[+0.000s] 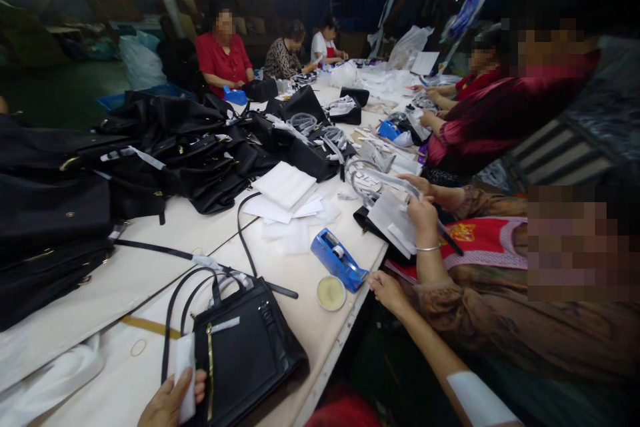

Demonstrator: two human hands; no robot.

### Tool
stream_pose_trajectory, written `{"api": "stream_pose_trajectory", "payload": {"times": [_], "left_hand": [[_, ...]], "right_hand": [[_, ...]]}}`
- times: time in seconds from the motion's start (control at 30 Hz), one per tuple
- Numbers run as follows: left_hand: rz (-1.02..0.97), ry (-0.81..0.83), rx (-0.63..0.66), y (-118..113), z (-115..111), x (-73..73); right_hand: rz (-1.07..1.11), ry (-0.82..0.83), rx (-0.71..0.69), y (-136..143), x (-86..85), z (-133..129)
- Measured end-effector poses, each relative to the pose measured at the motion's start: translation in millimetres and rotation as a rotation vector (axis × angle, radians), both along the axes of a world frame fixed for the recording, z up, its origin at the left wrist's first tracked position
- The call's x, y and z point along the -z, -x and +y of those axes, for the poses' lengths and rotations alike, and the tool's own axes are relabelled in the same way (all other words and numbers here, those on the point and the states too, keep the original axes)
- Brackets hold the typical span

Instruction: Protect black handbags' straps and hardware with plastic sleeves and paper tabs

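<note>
My left hand [173,397] pinches a strip of white wrapping sheet [185,373] folded at the left side of a black handbag [245,347], beside its gold zipper. The bag lies on the table with its handles and a long strap spread toward the back. My right hand [387,290] is at the table's edge, its fingers closed at the cutting end of a blue tape dispenser [337,260], where a bit of clear tape seems to be held. A small round tin [331,293] sits beside the dispenser.
White foam sheets [285,187] are stacked behind the dispenser. Black bags [165,140] pile up along the left of the table. Close at my right a co-worker [480,267] handles a wrapped bag [395,220]. Several other people sit farther along the table.
</note>
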State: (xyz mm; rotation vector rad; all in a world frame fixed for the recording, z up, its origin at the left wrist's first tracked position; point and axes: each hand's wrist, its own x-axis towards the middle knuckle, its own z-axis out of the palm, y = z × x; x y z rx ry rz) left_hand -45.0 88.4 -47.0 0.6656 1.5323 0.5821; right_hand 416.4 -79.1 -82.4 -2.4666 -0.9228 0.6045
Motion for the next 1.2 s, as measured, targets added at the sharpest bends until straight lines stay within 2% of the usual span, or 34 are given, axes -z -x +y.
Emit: {"api": "stream_pose_trajectory", "payload": {"times": [0.1, 0.2, 0.27, 0.37, 0.43, 0.5, 0.57, 0.63, 0.73, 0.83, 1.0, 1.2], "left_hand": [[0.004, -0.065, 0.033, 2, -3, 1.2], [-0.034, -0.151, 0.065, 0, -11, -9.5], [-0.079, -0.182, 0.055, -1, -11, -13.9], [-0.116, -0.205, 0.024, 1, -5, -9.8], [-0.128, -0.209, -0.001, 4, -5, -3.9], [-0.147, -0.214, -0.010, 6, -7, 1.3], [-0.164, -0.211, 0.004, 8, -11, 4.5], [-0.175, -0.203, 0.030, 10, -13, 5.7], [-0.183, -0.224, 0.069, 12, -13, 5.0], [-0.170, -0.268, 0.102, 14, -13, 3.1], [-0.192, -0.295, 0.152, 19, -15, 2.3], [-0.257, -0.310, 0.177, 24, -14, 2.4]], "right_hand": [[-0.072, 0.001, -0.088, 7, -11.1, -5], [-0.240, 0.027, -0.231, 19, -15.4, -23], [-0.386, 0.062, -0.270, 23, -13.2, -28], [-0.460, -0.027, -0.231, 49, -17.6, -7], [-0.259, -0.156, -0.300, 96, -31.7, 22], [0.149, -0.257, -0.443, 160, -48.9, 57], [0.492, -0.261, -0.576, 224, -61.3, 93], [0.652, -0.288, -0.691, 276, -65.6, 122], [0.754, -0.291, -0.792, 319, -60.4, 148], [0.710, -0.265, -0.853, 332, -52.5, 158], [0.415, -0.269, -0.966, 338, -51.1, 161], [0.245, -0.205, -0.904, 344, -48.0, 160]]}}
